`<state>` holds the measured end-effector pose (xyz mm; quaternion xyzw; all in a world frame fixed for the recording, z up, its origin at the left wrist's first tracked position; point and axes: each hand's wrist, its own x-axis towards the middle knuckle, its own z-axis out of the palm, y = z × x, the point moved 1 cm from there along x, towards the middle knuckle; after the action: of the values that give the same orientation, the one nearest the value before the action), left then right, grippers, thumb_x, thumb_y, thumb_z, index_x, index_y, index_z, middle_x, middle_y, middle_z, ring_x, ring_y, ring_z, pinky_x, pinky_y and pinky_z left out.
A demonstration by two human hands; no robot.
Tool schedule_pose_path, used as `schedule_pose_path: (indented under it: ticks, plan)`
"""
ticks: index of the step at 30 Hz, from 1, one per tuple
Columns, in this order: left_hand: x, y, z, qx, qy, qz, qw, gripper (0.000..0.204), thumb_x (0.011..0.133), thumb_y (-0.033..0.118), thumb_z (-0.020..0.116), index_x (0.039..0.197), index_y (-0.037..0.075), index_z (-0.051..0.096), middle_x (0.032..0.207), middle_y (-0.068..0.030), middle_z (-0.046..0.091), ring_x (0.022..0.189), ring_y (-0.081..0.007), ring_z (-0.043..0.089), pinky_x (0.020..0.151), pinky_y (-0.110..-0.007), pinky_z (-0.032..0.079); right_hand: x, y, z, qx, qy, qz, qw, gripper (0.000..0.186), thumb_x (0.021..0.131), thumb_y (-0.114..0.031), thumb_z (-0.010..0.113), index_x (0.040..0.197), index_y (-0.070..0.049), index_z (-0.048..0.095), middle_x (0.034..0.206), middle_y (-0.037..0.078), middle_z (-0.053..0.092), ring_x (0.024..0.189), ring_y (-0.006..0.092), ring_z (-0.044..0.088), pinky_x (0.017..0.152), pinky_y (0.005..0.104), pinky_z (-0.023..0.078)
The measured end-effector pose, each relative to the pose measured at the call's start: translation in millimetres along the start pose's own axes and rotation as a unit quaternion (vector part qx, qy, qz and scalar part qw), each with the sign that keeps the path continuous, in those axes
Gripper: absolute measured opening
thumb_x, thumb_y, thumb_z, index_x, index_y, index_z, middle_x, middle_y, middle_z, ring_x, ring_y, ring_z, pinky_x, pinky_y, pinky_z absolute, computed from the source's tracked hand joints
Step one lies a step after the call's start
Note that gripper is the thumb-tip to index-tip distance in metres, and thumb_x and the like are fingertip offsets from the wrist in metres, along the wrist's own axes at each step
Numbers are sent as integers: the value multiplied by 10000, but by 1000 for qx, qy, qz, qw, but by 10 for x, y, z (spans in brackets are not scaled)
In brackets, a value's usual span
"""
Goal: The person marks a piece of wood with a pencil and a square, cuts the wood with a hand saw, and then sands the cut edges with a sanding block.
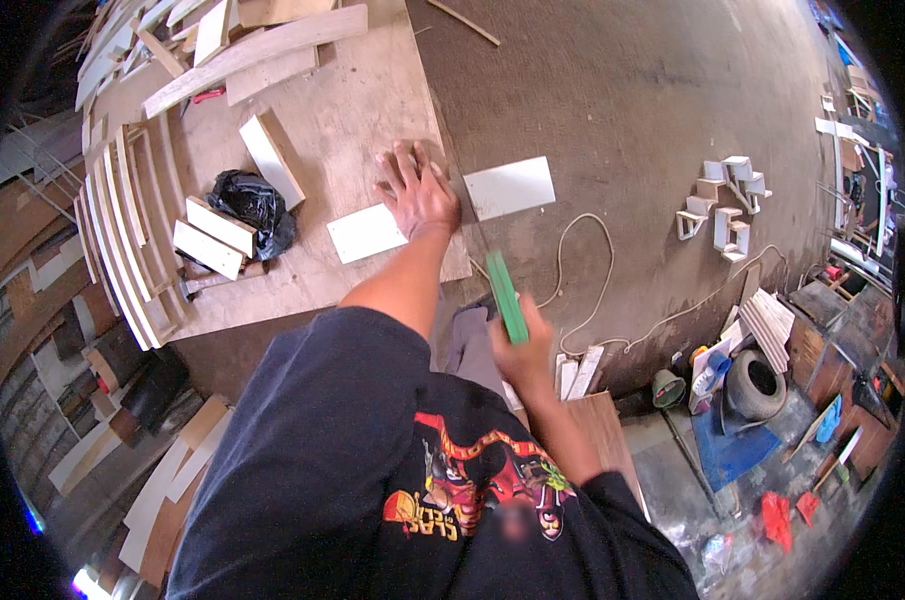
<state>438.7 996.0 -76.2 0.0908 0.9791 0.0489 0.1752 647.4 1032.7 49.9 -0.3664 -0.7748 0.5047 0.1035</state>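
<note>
A white board [510, 188] lies across the right edge of the plywood tabletop [272, 312], one end sticking out past it. My left hand [419, 195] presses flat on the board near that edge, fingers spread, hiding its middle. My right hand [527, 345], just off the tabletop, is closed around the green handle [507, 298] of what looks like a handsaw. The handle is smeared by motion. A thin dark line, seemingly the blade edge-on, runs from it toward the board beside my left hand.
On the tabletop are a black plastic bag [257, 205], short white-faced blocks [272, 160], curved wooden strips [122, 235] and piled boards [257, 60]. A pale cord [610, 262] snakes over the floor. Small white wooden frames [732, 205] and a round dark pot-like object [755, 385] stand right.
</note>
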Motion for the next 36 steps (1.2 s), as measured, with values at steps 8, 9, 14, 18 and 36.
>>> schedule_pose_path:
  ticks: [8, 9, 14, 18, 36]
  plan:
    - [-42, -12, 97, -2, 15, 19, 1000, 578, 1060, 334, 323, 1616, 180, 288, 1712, -81, 98, 1582, -357, 25, 1240, -612, 103, 74, 248, 89, -66, -39, 62, 995, 141, 807, -16, 655, 922, -32, 575, 694, 222, 605, 688, 449, 680, 564, 452, 487]
    - [70, 4, 91, -5, 28, 20, 999, 578, 1060, 338, 323, 1616, 181, 289, 1712, -85, 103, 1582, -359, 31, 1237, -617, 106, -201, 342, -14, -52, -35, 77, 995, 115, 818, -16, 650, 897, -22, 566, 696, 209, 595, 659, 365, 661, 576, 413, 481]
    - [-38, -34, 148, -7, 49, 18, 999, 599, 1033, 357, 372, 1606, 192, 324, 1705, -75, 152, 1578, -348, 83, 1227, -622, 137, -633, 415, -513, -39, -36, 175, 983, 67, 833, 0, 624, 881, -4, 578, 705, 136, 583, 634, 212, 595, 620, 354, 477]
    - [-12, -34, 125, -15, 42, 16, 999, 572, 1062, 344, 329, 1612, 190, 295, 1711, -73, 122, 1580, -361, 42, 1235, -621, 117, -628, 461, -477, -76, -22, 135, 988, 90, 827, -4, 650, 873, -14, 573, 683, 145, 562, 615, 234, 595, 592, 367, 462]
    - [-98, -705, 121, -154, 61, 275, 947, 731, 961, 517, 585, 1567, 164, 378, 1642, -177, 295, 1553, -365, 199, 1253, -558, 130, -756, 280, 132, -140, 49, -176, 973, 168, 733, -29, 660, 887, -45, 595, 726, 157, 559, 655, 388, 610, 571, 458, 487]
